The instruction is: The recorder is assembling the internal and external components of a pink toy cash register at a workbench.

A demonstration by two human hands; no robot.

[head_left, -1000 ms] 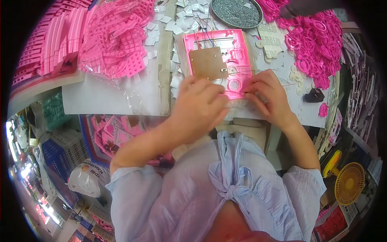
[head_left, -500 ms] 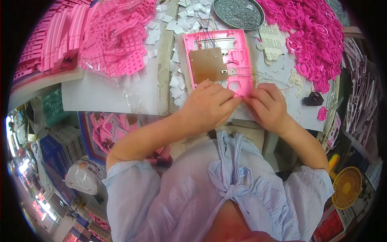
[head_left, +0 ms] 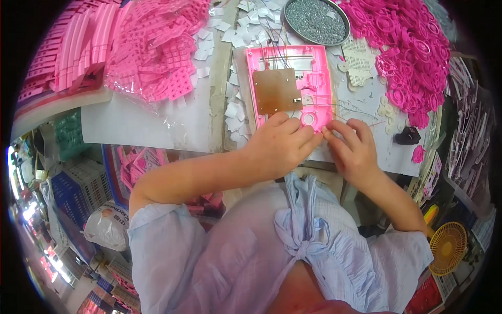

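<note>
Upper centre of frame: pink plastic housing (head_left: 320, 86) with brown circuit board (head_left: 275, 90); left hand (head_left: 282, 145) and right hand (head_left: 356, 150), narrowly pinched, converge at its lower edge; anything held is indiscernible.

The casing (head_left: 320, 65) is coloured pink, the board (head_left: 274, 90) on it brown, the rings (head_left: 413, 63) right of it magenta.
</note>
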